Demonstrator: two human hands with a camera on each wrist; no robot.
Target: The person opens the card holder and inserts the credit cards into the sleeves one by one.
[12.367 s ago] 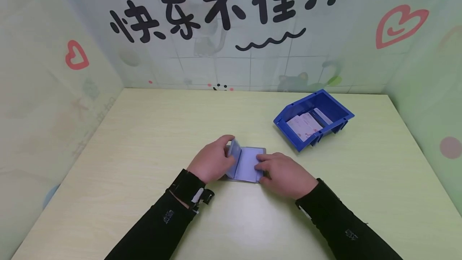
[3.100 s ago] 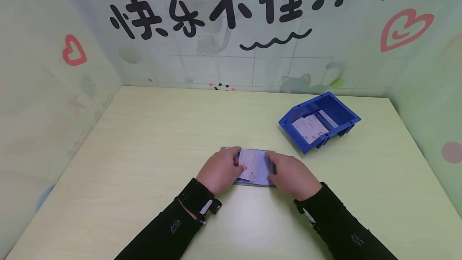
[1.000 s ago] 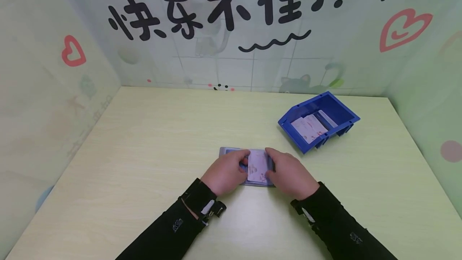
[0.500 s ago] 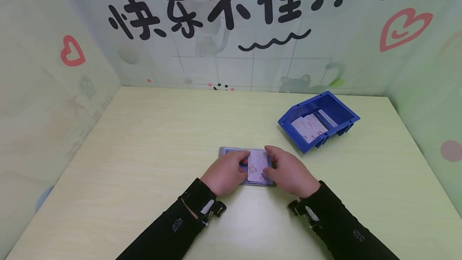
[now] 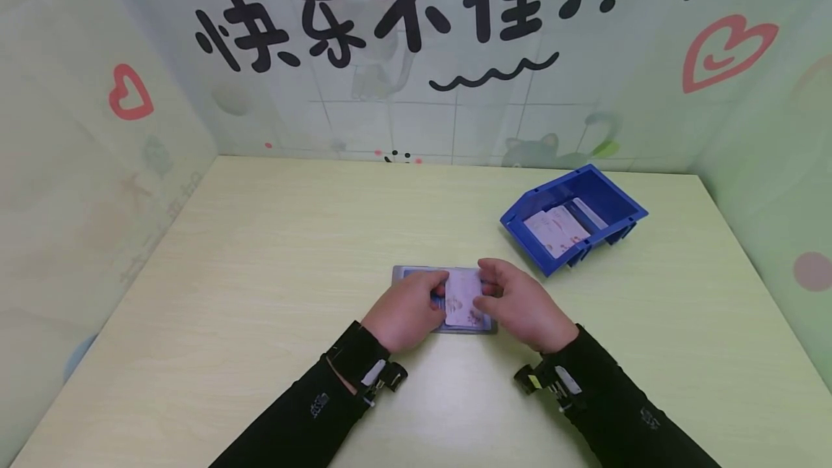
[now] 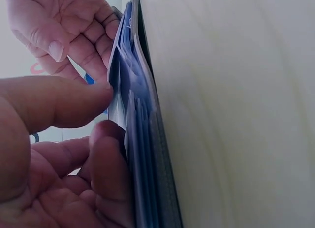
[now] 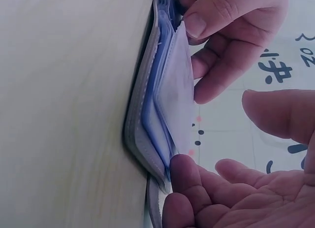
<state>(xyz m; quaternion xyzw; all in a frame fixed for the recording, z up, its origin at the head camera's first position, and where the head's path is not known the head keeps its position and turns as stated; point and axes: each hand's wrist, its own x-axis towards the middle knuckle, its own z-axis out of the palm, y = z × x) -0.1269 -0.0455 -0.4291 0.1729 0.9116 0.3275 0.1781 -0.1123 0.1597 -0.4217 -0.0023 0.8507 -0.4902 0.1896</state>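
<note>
A card holder [image 5: 406, 273] with a grey cover and bluish clear sleeves lies spread on the table, under both hands. Over its right half is a pale pink card [image 5: 463, 298] with a flower print. My left hand [image 5: 406, 309] pinches the card's left edge between thumb and fingers. The right hand [image 5: 523, 305] is at the card's right edge, its thumb raised away from the fingers. In the right wrist view a fingertip [image 7: 182, 166] touches the near end of the card [image 7: 177, 85]. Layered sleeves [image 6: 140, 154] show edge-on in the left wrist view.
A blue plastic bin [image 5: 520, 237] stands at the back right, holding more pink cards [image 5: 555, 228] and a dark blue item. A printed cloth backdrop [image 5: 390, 121] rises behind the pale wooden table [image 5: 273, 251] and at both sides.
Earlier the left hand lifted a sleeve page; later the pink card appeared and shifted right over the holder. In the last second my right thumb and fingers loosened from the right edge and the wrist turned.
</note>
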